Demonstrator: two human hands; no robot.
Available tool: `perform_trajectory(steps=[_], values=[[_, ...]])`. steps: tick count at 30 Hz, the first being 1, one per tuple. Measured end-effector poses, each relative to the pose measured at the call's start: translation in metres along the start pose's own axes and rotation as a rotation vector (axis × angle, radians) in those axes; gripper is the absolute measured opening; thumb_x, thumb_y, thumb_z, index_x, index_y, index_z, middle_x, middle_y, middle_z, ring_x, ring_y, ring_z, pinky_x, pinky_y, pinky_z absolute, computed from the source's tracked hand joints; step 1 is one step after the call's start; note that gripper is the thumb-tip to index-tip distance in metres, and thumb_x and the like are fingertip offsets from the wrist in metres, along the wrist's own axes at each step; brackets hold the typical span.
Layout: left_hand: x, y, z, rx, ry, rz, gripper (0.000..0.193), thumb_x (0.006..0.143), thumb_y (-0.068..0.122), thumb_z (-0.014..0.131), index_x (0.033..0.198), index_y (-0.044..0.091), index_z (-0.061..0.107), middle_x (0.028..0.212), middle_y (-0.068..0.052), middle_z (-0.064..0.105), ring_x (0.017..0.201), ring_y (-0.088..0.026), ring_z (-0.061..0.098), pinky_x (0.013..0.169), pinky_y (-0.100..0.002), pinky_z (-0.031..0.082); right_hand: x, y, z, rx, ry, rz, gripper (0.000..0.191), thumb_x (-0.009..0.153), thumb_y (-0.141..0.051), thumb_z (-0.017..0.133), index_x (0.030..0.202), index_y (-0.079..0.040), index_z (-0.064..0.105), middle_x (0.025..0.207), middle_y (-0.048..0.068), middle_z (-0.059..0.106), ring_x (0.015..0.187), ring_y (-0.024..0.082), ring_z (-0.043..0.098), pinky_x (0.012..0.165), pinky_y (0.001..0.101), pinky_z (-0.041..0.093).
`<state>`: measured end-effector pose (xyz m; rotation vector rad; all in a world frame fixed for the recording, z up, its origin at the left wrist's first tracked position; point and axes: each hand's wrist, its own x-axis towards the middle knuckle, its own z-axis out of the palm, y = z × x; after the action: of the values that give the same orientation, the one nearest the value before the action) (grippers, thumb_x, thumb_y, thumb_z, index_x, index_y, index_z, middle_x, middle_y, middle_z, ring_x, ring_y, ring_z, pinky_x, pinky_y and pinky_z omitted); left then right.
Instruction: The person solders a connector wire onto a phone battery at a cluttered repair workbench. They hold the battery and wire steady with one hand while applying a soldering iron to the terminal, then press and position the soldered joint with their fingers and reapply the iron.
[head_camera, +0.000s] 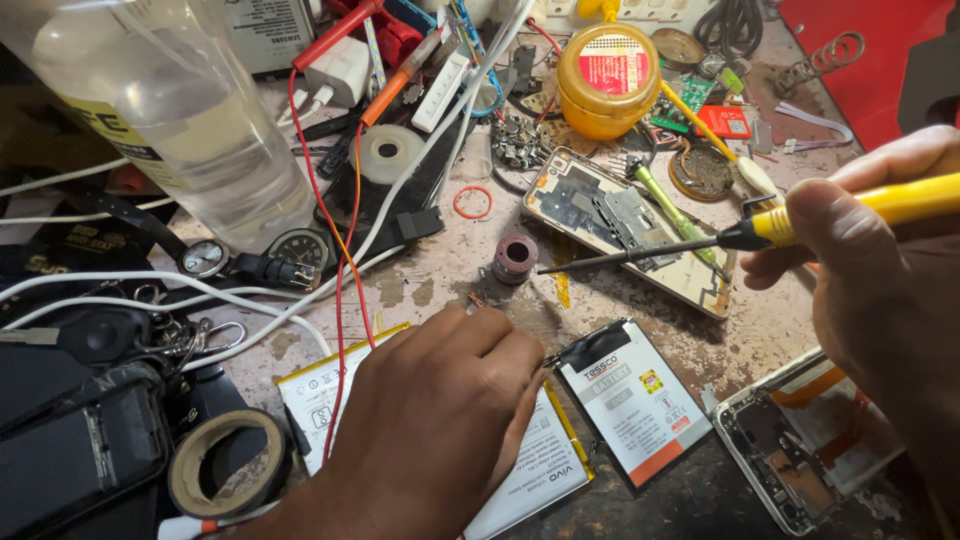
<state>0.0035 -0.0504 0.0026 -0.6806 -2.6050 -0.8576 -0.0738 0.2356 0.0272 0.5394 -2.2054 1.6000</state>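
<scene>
Head cam: right hand (880, 270) grips yellow-handled screwdriver (700, 240), dark shaft.

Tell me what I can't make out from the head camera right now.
- Left hand: its fingertips curl under, hiding whatever they pinch on the bench.
- White battery: mostly covered by that hand.
- Right hand: cut off by the right edge, as is the yellow soldering iron handle.
- Open phone frame: lower corner cut off by the frame's bottom edge.

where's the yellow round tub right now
In the head view, the yellow round tub stands top centre of the bench, just behind the opened phone.
</scene>
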Motion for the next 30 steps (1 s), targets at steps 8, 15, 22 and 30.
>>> perform_trajectory(steps=[8, 15, 22, 30], values=[[-0.001, 0.0, 0.0, -0.019, 0.002, 0.002, 0.011, 0.082, 0.014, 0.074, 0.082, 0.008, 0.066, 0.082, -0.009, 0.064, 0.084, -0.032, 0.066, 0.069, -0.047, 0.051, -0.002, -0.004, 0.002, -0.061, -0.005, -0.001, 0.036, 0.11, -0.027, 0.066, 0.115, 0.0, 0.043, 0.083, 0.019, 0.061, 0.072, 0.026, 0.071, 0.073, 0.0405, 0.064], [-0.002, 0.0, -0.001, -0.02, -0.02, -0.002, 0.011, 0.081, 0.013, 0.075, 0.082, 0.007, 0.065, 0.083, -0.009, 0.064, 0.085, -0.032, 0.066, 0.07, -0.047, 0.051, -0.002, -0.004, 0.0, -0.101, -0.024, -0.057, 0.04, 0.111, -0.032, 0.065, 0.114, 0.004, 0.048, 0.083, 0.018, 0.062, 0.071, 0.024, 0.072, 0.068, 0.0373, 0.064], [-0.002, -0.001, -0.001, -0.035, -0.02, 0.01, 0.011, 0.081, 0.013, 0.074, 0.086, 0.007, 0.066, 0.085, -0.008, 0.065, 0.085, -0.031, 0.065, 0.071, -0.046, 0.051, -0.005, -0.006, -0.004, -0.172, -0.022, -0.037, 0.046, 0.11, -0.039, 0.065, 0.109, 0.004, 0.05, 0.082, 0.018, 0.064, 0.07, 0.023, 0.071, 0.07, 0.0376, 0.062], [0.001, -0.004, -0.004, -0.114, 0.032, -0.135, 0.012, 0.097, 0.021, 0.069, 0.105, 0.011, 0.07, 0.102, -0.007, 0.069, 0.095, -0.03, 0.068, 0.08, -0.044, 0.053, 0.005, 0.011, -0.01, -0.013, -0.073, -0.035, 0.035, 0.109, -0.029, 0.065, 0.111, 0.002, 0.05, 0.084, 0.019, 0.062, 0.072, 0.023, 0.072, 0.072, 0.0391, 0.064]])
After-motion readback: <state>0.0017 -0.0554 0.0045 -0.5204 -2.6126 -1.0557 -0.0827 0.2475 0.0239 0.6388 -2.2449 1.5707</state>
